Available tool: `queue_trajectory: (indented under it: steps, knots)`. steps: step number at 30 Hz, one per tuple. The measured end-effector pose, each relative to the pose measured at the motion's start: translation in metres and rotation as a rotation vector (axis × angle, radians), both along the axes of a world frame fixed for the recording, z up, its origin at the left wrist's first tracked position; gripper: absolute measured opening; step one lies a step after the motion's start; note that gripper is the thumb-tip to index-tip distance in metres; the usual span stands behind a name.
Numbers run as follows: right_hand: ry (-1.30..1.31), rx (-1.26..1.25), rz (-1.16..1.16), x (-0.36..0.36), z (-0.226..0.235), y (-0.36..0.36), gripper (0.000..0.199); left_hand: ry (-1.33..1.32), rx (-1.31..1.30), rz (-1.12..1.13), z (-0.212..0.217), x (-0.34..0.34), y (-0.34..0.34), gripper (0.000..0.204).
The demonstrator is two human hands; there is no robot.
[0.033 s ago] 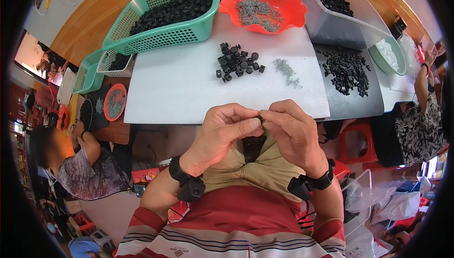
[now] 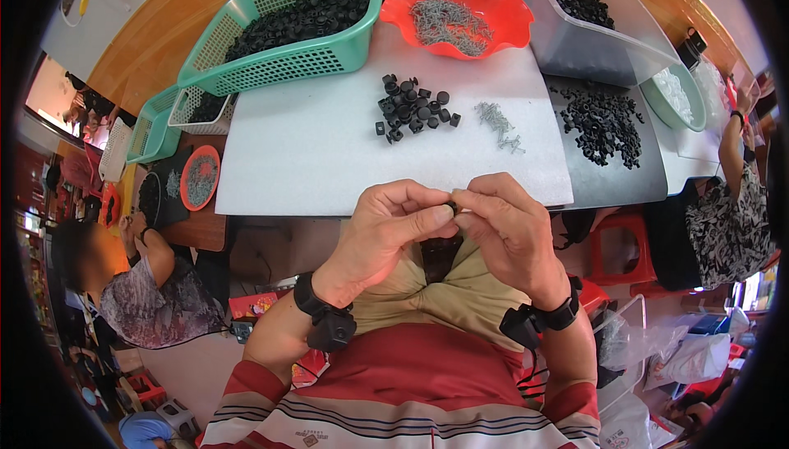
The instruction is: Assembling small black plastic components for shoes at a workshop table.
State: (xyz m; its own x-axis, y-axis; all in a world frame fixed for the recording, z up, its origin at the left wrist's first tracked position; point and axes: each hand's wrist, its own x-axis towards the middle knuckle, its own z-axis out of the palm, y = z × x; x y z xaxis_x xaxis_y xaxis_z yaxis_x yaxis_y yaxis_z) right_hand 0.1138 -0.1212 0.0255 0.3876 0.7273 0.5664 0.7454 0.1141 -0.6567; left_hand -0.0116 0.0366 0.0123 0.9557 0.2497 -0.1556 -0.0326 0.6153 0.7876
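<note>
Landmark: white board [image 2: 329,161], laid flat across the worktop in front of the seated person.

Left hand [image 2: 386,231]: just off the board's near edge, over the lap, fingers curled, thumb and forefinger pressed together on a small black part [image 2: 451,205]. Black wrist strap behind it.

Right hand [image 2: 509,227]: beside the left, fingertips meeting it at the same small black part, thumb and fingers closed in a pinch. The part is almost wholly hidden between the fingertips; its shape cannot be told.

Heap of black parts [image 2: 411,108]: on the board, toward its far side, near the middle.

Small cluster of silver screws [image 2: 500,127]: on the board, just right of the black heap, apart from it.

Green basket [image 2: 288,30]: at the board's far left corner, filled with black parts.

Red bowl [image 2: 468,13]: at the board's far edge, right of the basket, holding silver screws.

Clear bin [image 2: 592,38]: at the board's far right corner, tilted, black parts inside.

Grey sheet [image 2: 625,182]: touching the board's right edge, with loose black parts [image 2: 604,124] scattered on it.

Other people: one seated left of the board, another at its right, each at their own work.
</note>
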Motion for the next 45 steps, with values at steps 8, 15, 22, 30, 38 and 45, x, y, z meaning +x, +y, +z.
queue_trajectory:
  steps: [8,15,22,30,38,45]
  knots:
    - [0.098,0.022,0.036,0.001,-0.009,-0.003,0.032,0.026,-0.088,-0.031,-0.004,0.001,-0.005,0.018]
    - [0.112,0.022,0.03,-0.004,-0.011,-0.001,0.036,0.039,-0.123,-0.036,-0.001,0.002,-0.004,0.015]
    - [0.108,0.042,0.026,-0.006,-0.012,0.0,0.037,0.024,-0.19,-0.055,0.002,0.002,-0.005,0.015]
    - [0.271,0.101,-0.037,-0.01,-0.019,0.0,0.026,0.035,-0.238,-0.027,0.003,0.003,-0.01,0.027]
    - [0.254,0.183,-0.094,-0.01,-0.027,0.001,0.02,0.053,-0.263,-0.009,0.005,0.005,-0.014,0.024]
    - [0.192,0.186,-0.147,-0.013,-0.029,0.001,0.021,0.042,-0.251,0.005,0.0,0.004,-0.015,0.023]
